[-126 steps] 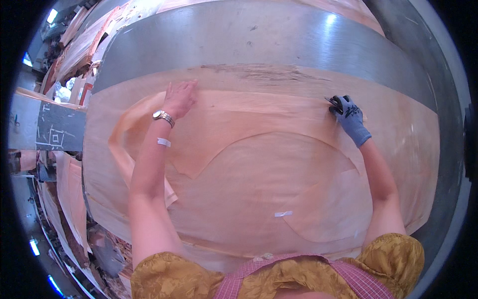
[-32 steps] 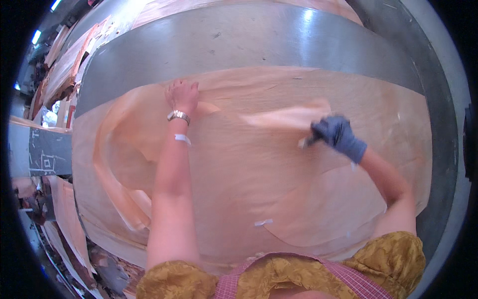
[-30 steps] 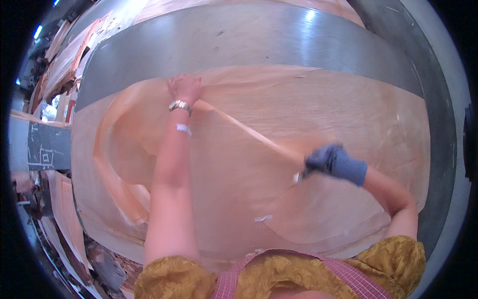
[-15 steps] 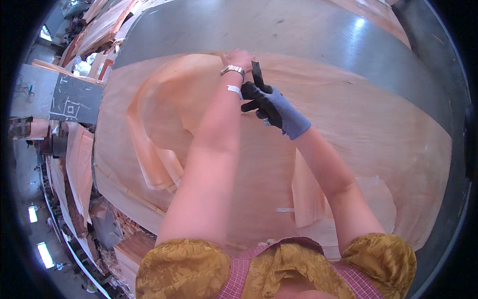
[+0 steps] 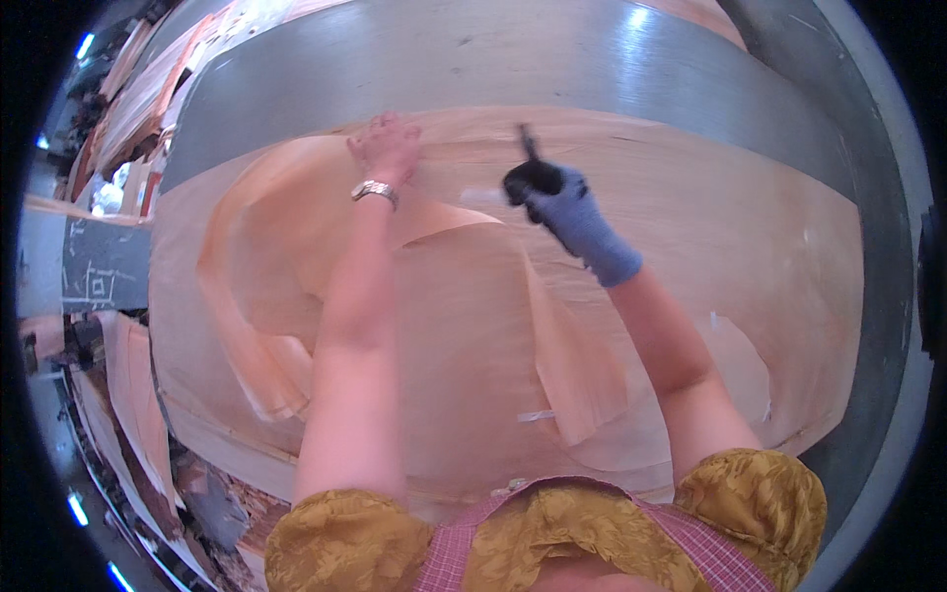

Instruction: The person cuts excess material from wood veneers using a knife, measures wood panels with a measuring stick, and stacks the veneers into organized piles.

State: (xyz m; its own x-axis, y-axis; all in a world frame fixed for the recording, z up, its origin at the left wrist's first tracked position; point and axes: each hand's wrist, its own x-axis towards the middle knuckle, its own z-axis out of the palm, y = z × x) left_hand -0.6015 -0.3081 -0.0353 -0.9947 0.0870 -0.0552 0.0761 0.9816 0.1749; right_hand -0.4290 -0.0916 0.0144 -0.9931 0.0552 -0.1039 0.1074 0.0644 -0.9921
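My left hand [image 5: 386, 148], bare with a metal watch at the wrist, lies with fingers apart on the far edge of a thin wood veneer sheet [image 5: 691, 257]. Under and beside it, a loose strip of veneer [image 5: 222, 257] curls round to the left. In a blue and black glove, my right hand [image 5: 557, 202] is closed on a dark, narrow tool [image 5: 528, 141] whose tip points away from me; blur hides its exact kind. Another veneer piece [image 5: 567, 365] has a lifted edge near the middle. A short whitish strip of tape [image 5: 481, 196] lies between my hands.
A grey metal tabletop [image 5: 473, 59] extends beyond the veneer. On the left stand a narrow grey surface [image 5: 104, 261] with chalk marks and stacks of veneer scraps [image 5: 138, 385]. Another tape strip [image 5: 536, 416] lies near me on the sheet.
My left hand has moved left, away from the right hand. The tape between them now shows, and a veneer edge there is lifted. My right hand keeps hold of the dark tool.
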